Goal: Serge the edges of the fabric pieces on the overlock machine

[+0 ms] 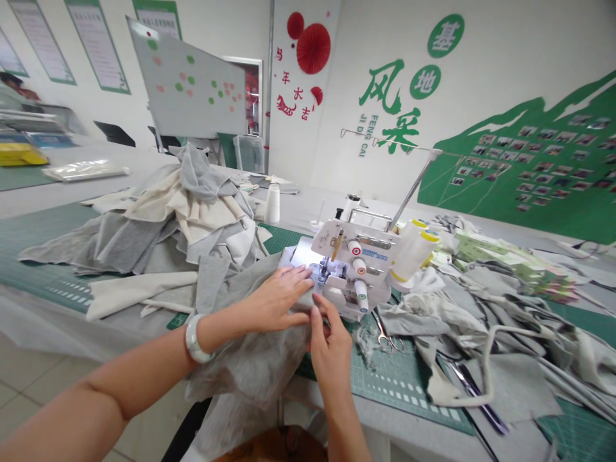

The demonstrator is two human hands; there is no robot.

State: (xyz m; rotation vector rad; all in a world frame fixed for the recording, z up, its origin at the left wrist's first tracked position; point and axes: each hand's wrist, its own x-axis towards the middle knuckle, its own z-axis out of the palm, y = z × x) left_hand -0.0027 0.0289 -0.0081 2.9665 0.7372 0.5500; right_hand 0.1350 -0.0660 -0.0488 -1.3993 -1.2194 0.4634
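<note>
Grey fabric [255, 369] lies under both hands and hangs down over the table's front edge. It leads up to the needle area of a white overlock sewing machine [359, 221], whose work light is on. My left hand [279, 298], with a pale bangle [193, 339] on its wrist, rests flat on the fabric, fingers stretched toward the presser foot. Just below and to the right, my right hand [331, 337] pinches the fabric's edge between thumb and fingers. Parts of the fabric under the hands are hidden.
Grey and cream cloth pieces [192, 199] are heaped at left. Right of the machine lie small scissors [384, 332], thread cones [418, 253], fabric scraps [452, 301] and dark-handled scissors [476, 391]. Green cutting mats [385, 385] cover the table. A person [17, 93] is at far left.
</note>
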